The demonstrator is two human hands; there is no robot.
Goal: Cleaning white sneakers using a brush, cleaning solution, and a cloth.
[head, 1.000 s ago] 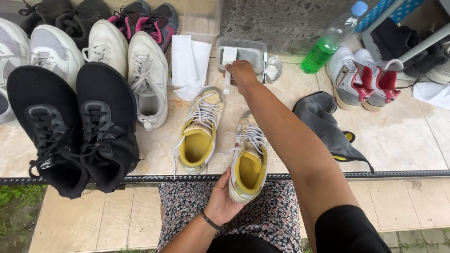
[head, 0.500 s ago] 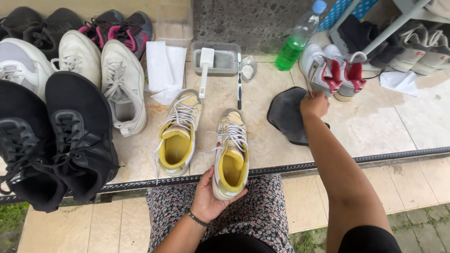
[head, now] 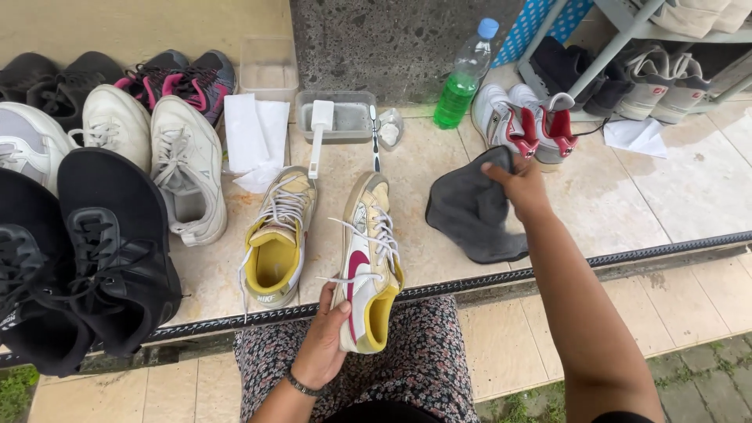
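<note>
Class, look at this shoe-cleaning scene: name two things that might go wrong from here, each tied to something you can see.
1. The left hand holds the cream and yellow shoe tilted over the ledge edge, by its heel only; it might slip off.
2. The right hand lifts the grey cloth close to the green bottle; a swing of the cloth might knock it over.

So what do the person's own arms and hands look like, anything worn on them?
Both forearms are bare. The left hand has a thin dark beaded bracelet at the wrist. The right hand shows no ring or watch; a black short sleeve edge appears at the upper arm.
</note>
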